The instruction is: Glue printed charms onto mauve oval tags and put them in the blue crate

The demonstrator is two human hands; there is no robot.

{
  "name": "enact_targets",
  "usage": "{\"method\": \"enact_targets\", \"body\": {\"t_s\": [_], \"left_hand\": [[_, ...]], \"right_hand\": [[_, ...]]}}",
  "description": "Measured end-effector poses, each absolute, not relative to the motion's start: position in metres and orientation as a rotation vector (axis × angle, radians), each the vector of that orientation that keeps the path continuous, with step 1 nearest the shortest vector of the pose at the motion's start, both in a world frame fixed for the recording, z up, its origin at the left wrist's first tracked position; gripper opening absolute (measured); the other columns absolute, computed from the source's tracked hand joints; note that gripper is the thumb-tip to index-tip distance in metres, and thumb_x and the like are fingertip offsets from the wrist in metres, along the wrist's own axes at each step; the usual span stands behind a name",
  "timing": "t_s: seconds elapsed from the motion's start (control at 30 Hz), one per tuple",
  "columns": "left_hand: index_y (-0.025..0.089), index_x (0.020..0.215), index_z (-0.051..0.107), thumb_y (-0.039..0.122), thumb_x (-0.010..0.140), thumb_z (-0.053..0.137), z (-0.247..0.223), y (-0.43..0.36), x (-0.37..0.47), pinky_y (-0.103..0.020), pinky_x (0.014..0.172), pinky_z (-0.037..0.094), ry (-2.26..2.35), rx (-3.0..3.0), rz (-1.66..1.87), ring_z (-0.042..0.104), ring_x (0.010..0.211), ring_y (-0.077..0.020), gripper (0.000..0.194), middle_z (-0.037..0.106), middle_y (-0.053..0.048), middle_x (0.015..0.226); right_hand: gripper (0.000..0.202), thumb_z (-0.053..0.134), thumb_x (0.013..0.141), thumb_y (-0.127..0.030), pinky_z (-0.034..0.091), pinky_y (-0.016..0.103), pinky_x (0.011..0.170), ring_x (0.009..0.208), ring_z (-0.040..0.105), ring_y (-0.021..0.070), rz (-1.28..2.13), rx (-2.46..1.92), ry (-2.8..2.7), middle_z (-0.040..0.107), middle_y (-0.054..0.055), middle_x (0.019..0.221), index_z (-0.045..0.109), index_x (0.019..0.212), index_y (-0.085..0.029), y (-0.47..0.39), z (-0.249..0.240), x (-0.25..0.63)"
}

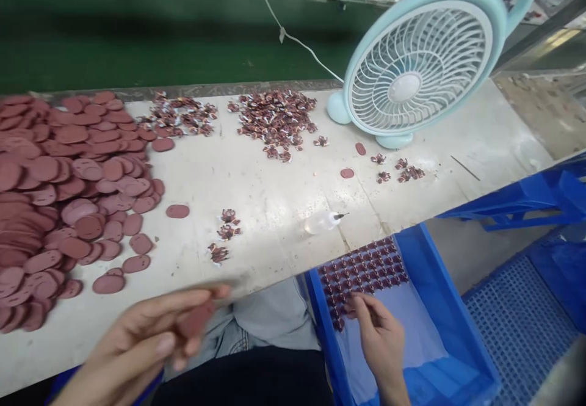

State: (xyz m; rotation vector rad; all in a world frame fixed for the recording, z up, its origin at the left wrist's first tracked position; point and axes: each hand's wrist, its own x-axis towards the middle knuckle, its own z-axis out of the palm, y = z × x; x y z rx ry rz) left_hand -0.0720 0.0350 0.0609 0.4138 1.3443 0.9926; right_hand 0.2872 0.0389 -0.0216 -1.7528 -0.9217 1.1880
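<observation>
My left hand is closed on a reddish-brown oval disc, gripped between thumb and fingers near the table's front edge. Over a blue crate, my right hand pinches near the end of the rows of small brown figurines. Its fingertips hide whatever may be between them. Those figurines stand in neat rows on a pale sheet lining the crate. On the table, a few loose figurines lie beyond my left hand. A small clear bottle with a dark thin tip rests on its side.
A large pile of oval discs covers the table's left end. Two heaps of figurines lie along the back edge. A pale blue fan stands at the back right, its white cord running behind. Another blue crate is at right.
</observation>
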Motion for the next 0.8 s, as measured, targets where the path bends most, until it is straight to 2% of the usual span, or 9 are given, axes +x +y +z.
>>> {"method": "enact_targets", "body": {"t_s": [0.07,0.13,0.17,0.23,0.3,0.4,0.53,0.7,0.8], "left_hand": [[0.028,0.099,0.087,0.039,0.069,0.093,0.063,0.038,-0.053,-0.022,0.051,0.049,1.202,0.264,0.974,0.059,0.055,-0.0105,0.032,0.085,-0.011,0.113],[0.026,0.098,0.087,0.036,0.067,0.096,0.060,0.039,-0.040,-0.021,0.053,0.052,1.110,0.228,0.997,0.064,0.058,-0.0119,0.034,0.086,-0.012,0.103],[0.025,0.099,0.087,0.036,0.067,0.096,0.057,0.038,-0.036,-0.021,0.053,0.053,1.077,0.223,1.011,0.067,0.060,-0.0137,0.035,0.085,-0.012,0.102],[0.025,0.103,0.085,0.035,0.069,0.095,0.050,0.035,-0.032,-0.020,0.052,0.055,1.019,0.206,1.029,0.073,0.067,-0.0172,0.037,0.085,-0.012,0.104],[0.024,0.107,0.084,0.032,0.071,0.094,0.044,0.032,-0.032,-0.019,0.053,0.056,0.961,0.186,1.049,0.075,0.071,-0.0176,0.038,0.084,-0.011,0.108],[0.023,0.108,0.083,0.026,0.073,0.092,0.038,0.028,-0.036,-0.017,0.057,0.057,0.888,0.165,1.091,0.075,0.073,-0.0148,0.036,0.083,-0.011,0.114],[0.026,0.103,0.082,0.018,0.069,0.094,0.036,0.027,-0.032,-0.016,0.064,0.059,0.863,0.097,1.133,0.079,0.081,-0.0163,0.037,0.084,-0.007,0.111],[0.030,0.091,0.081,0.019,0.062,0.098,0.036,0.030,-0.009,-0.019,0.050,0.058,0.882,0.103,1.207,0.078,0.069,-0.0173,0.035,0.083,-0.003,0.104],[0.028,0.085,0.082,0.027,0.066,0.097,0.038,0.031,0.000,-0.019,0.052,0.061,0.886,0.149,1.247,0.079,0.076,-0.0195,0.024,0.082,-0.005,0.105]], "right_hand": [[0.033,0.066,0.092,-0.058,0.058,0.027,0.043,0.054,0.065,0.0183,1.359,-1.584,-0.854,0.067,0.000,0.066,0.079,0.090,-0.028,0.059,0.000,0.259],[0.067,0.043,0.092,-0.079,0.035,0.017,0.024,0.038,0.047,0.0104,1.619,-1.389,-0.764,0.056,-0.003,0.059,0.080,0.098,-0.023,0.086,0.019,0.230],[0.078,0.039,0.090,-0.085,0.027,0.013,0.021,0.038,0.040,0.0070,1.857,-1.220,-0.606,0.054,-0.003,0.063,0.080,0.106,-0.020,0.101,0.026,0.217],[0.086,0.036,0.091,-0.085,0.018,0.006,0.023,0.042,0.034,0.0032,2.121,-0.938,-0.339,0.053,-0.004,0.072,0.075,0.120,-0.014,0.132,0.037,0.197],[0.076,0.038,0.097,-0.076,0.017,0.001,0.026,0.046,0.035,0.0023,2.173,-0.732,-0.195,0.052,-0.005,0.076,0.071,0.122,-0.013,0.158,0.041,0.183],[0.051,0.044,0.104,-0.057,0.023,-0.001,0.030,0.044,0.032,0.0021,2.136,-0.653,-0.138,0.046,-0.008,0.070,0.073,0.108,-0.015,0.172,0.042,0.170],[0.035,0.063,0.095,-0.054,0.034,0.006,0.030,0.037,0.026,0.0012,2.083,-0.863,-0.260,0.048,-0.010,0.061,0.074,0.102,-0.021,0.147,0.044,0.163],[0.041,0.077,0.082,-0.057,0.043,0.015,0.031,0.039,0.051,0.0087,1.964,-1.033,-0.450,0.061,-0.005,0.062,0.067,0.113,-0.032,0.102,0.047,0.163],[0.050,0.085,0.072,-0.061,0.044,0.015,0.033,0.047,0.055,0.0110,1.874,-1.110,-0.463,0.060,-0.005,0.067,0.066,0.109,-0.033,0.087,0.052,0.165]]}}
